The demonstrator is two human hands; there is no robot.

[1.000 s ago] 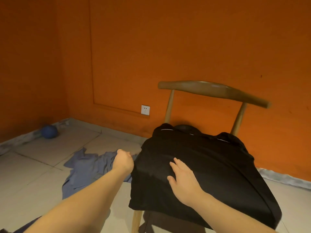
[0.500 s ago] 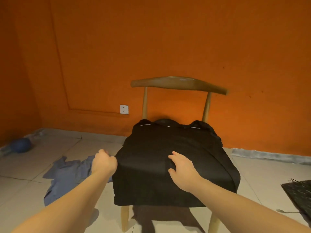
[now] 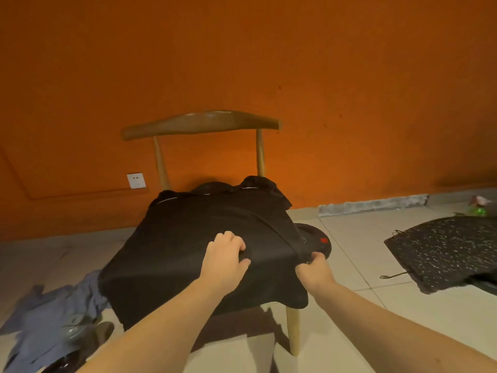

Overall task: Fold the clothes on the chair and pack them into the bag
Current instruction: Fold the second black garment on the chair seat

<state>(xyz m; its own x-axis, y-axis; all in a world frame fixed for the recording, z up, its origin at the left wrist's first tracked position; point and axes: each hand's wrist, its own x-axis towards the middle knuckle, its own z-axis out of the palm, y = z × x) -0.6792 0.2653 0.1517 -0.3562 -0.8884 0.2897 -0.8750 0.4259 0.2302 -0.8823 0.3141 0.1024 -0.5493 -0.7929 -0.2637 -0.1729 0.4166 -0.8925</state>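
Shirt: a black shirt [image 3: 188, 243] lies spread over the chair seat at the centre of the frame, collar toward the backrest, hem hanging off the front.
Handling: it looks soft, light and limp, so it will likely sag wherever it is not held; edges and corners seem the best places to hold.
Left hand: the left hand [image 3: 226, 254] is curled, gripping a bunched fold near the shirt's middle.
Right hand: the right hand [image 3: 313, 267] pinches the shirt's right edge, and a taut ridge of cloth runs up from it.
Chair: the wooden chair [image 3: 201, 123] has its backrest close behind the collar, which may crowd a fold that way.
Floor: a blue garment [image 3: 48, 313] lies crumpled at lower left.
Bag: a dark speckled bag [image 3: 443, 251], apparently flat, lies at right, well apart from the chair.
Unclear: a dark round thing [image 3: 320, 239] with a red mark sits just past the right hand, possibly the seat.
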